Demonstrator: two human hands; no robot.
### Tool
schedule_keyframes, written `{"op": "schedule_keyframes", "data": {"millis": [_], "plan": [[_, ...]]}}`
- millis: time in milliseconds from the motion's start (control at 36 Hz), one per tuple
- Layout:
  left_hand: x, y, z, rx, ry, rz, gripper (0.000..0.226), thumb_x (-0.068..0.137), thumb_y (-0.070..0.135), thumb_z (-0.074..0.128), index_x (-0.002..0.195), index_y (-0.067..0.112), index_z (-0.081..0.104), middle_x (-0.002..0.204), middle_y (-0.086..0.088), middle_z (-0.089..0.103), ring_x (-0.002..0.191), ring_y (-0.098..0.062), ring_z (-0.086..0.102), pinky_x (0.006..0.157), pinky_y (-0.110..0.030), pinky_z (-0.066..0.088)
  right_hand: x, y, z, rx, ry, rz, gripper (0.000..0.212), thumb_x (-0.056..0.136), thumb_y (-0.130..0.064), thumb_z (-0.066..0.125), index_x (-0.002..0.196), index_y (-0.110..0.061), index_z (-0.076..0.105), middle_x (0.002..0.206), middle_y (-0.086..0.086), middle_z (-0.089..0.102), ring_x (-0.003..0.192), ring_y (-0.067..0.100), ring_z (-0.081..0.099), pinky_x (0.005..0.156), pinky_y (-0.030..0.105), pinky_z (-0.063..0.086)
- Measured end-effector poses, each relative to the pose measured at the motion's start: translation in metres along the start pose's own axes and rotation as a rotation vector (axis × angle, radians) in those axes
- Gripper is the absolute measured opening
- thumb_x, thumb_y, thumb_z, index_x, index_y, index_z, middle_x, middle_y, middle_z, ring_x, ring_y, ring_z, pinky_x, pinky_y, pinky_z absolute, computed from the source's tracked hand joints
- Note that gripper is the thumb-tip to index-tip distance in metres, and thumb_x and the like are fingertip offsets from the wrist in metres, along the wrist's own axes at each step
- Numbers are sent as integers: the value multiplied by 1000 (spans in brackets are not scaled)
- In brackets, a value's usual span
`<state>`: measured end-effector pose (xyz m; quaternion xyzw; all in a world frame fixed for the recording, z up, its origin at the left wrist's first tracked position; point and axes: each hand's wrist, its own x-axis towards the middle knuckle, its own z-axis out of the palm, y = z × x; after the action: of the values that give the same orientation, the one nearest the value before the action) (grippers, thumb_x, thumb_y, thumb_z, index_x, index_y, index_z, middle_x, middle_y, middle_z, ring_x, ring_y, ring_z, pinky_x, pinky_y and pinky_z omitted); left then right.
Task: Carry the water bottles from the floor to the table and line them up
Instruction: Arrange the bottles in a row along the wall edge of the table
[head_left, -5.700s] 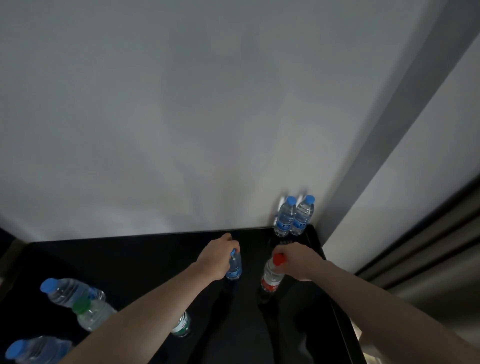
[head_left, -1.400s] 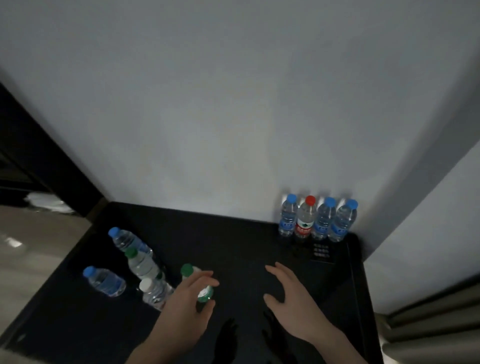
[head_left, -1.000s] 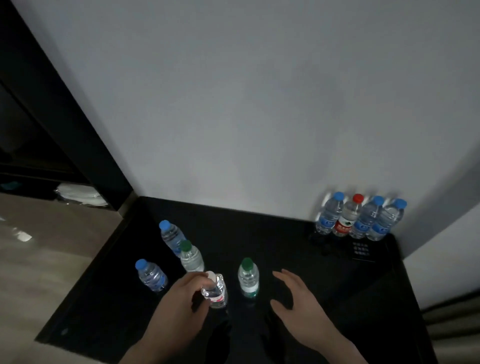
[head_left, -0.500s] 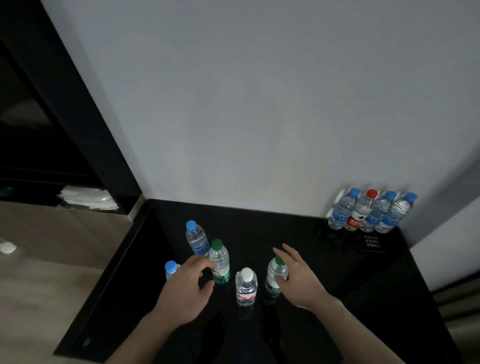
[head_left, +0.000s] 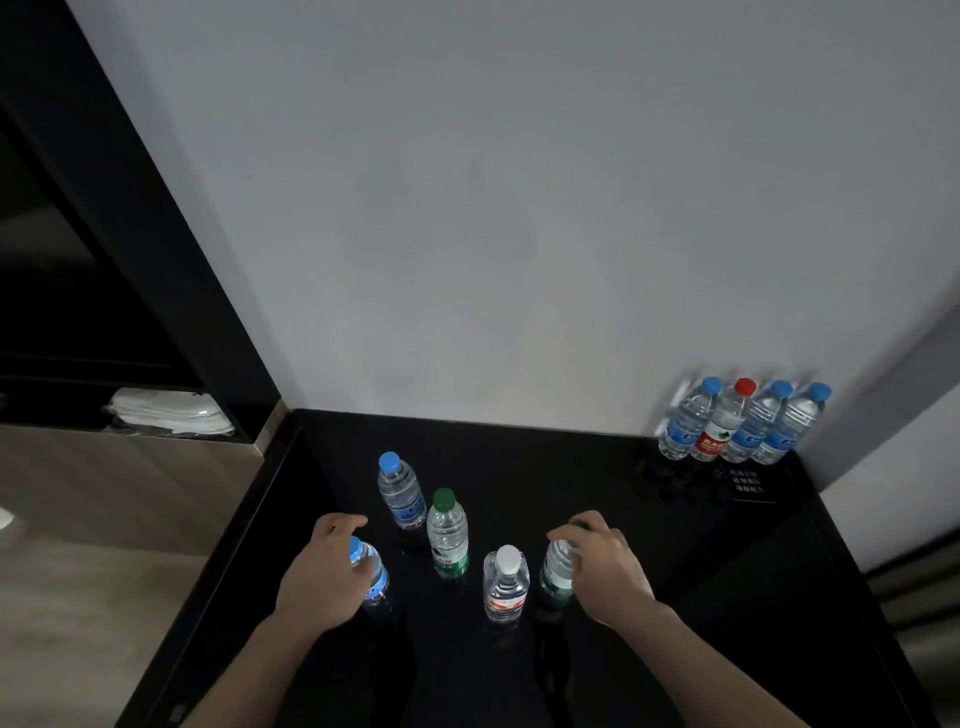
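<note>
Bench (head_left: 649, 597) of black holds four lined-up bottles (head_left: 743, 423) at the far right corner. Nearer, left hand (head_left: 324, 571) grips a blue-capped bottle (head_left: 370, 574); right hand (head_left: 602, 569) grips a green-capped bottle (head_left: 557, 574). Lifting both straight up should spare the white-capped bottle (head_left: 505, 584) between.

Black table (head_left: 649, 597) against a grey wall (head_left: 519, 208). Back right corner: row of four upright bottles (head_left: 740, 423), three blue-capped, one red-capped. Near front: blue-capped bottle (head_left: 400, 491), green-capped bottle (head_left: 447, 535), white-capped bottle (head_left: 505, 584). Left hand (head_left: 324, 571) grips a small blue-capped bottle (head_left: 371, 577); right hand (head_left: 605, 566) grips a second green-capped bottle (head_left: 557, 574).
</note>
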<state>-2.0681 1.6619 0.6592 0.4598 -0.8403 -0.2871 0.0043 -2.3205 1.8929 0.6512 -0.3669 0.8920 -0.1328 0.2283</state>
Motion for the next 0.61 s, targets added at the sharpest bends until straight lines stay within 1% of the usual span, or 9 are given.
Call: {"op": "schedule_keyframes", "data": {"millis": [83, 139, 194, 250, 361, 417, 472, 528, 611], "plan": [[-3, 3, 1, 19, -4, 29, 48, 95, 25, 61, 141, 27, 47, 147, 10, 36, 99, -9, 62, 76, -23, 50, 3, -2, -4, -14, 2, 34, 56, 89, -1, 54, 130, -39, 56, 127, -9, 39, 110, 15, 43, 90, 26, 48], [-9, 13, 6, 6, 17, 109, 44, 93, 27, 63, 135, 32, 50, 142, 15, 39, 96, -4, 60, 80, -23, 52, 3, 0, -6, -26, -6, 50, 51, 90, -4, 57, 130, -36, 54, 125, -6, 39, 109, 16, 45, 91, 26, 48], [-17, 28, 16, 3, -14, 219, 42, 92, 32, 64, 132, 37, 51, 137, 21, 38, 89, 3, 58, 81, -20, 53, 3, 2, -7, 1, -5, 69, 42, 94, -9, 57, 129, -32, 55, 123, -5, 39, 104, 17, 52, 87, 27, 51], [-24, 44, 30, 6, -71, 335, 45, 92, 35, 63, 134, 40, 47, 139, 23, 35, 92, 3, 58, 85, -19, 52, 2, 4, -7, 31, 10, 84, 36, 98, -12, 55, 129, -30, 57, 121, -5, 39, 97, 18, 58, 80, 27, 54], [-25, 71, 50, -5, -102, 434, 55, 94, 35, 60, 144, 39, 36, 147, 21, 32, 113, -5, 57, 93, -24, 50, -3, 5, -5, 18, -1, 83, 53, 93, 0, 53, 137, -30, 54, 127, -7, 43, 105, 19, 60, 83, 26, 54], [-22, 81, 56, 12, -117, 474, 60, 97, 34, 57, 149, 39, 29, 153, 18, 27, 125, -8, 51, 99, -27, 47, -5, 1, -3, 15, -29, 67, 62, 90, 6, 51, 140, -30, 53, 131, -8, 44, 109, 19, 59, 83, 26, 53], [-17, 88, 61, 42, -127, 508, 58, 99, 34, 53, 151, 39, 28, 156, 16, 25, 134, -10, 45, 104, -29, 45, -8, -3, -2, 2, -46, 51, 67, 87, 10, 50, 140, -31, 53, 136, -8, 45, 115, 18, 57, 86, 24, 52], [-13, 92, 65, 79, -138, 535, 54, 101, 33, 51, 151, 39, 32, 156, 15, 30, 136, -10, 43, 105, -30, 44, -9, -5, -2, -10, -50, 37, 69, 85, 11, 50, 140, -32, 53, 140, -7, 45, 122, 17, 55, 91, 24, 50], [-8, 92, 72, 93, -175, 535, 49, 101, 30, 50, 148, 39, 39, 144, 12, 49, 127, -11, 51, 98, -29, 45, -10, -2, -5, -15, -51, 18, 67, 86, 10, 52, 139, -31, 54, 140, -6, 47, 124, 17, 53, 96, 26, 49]]}}
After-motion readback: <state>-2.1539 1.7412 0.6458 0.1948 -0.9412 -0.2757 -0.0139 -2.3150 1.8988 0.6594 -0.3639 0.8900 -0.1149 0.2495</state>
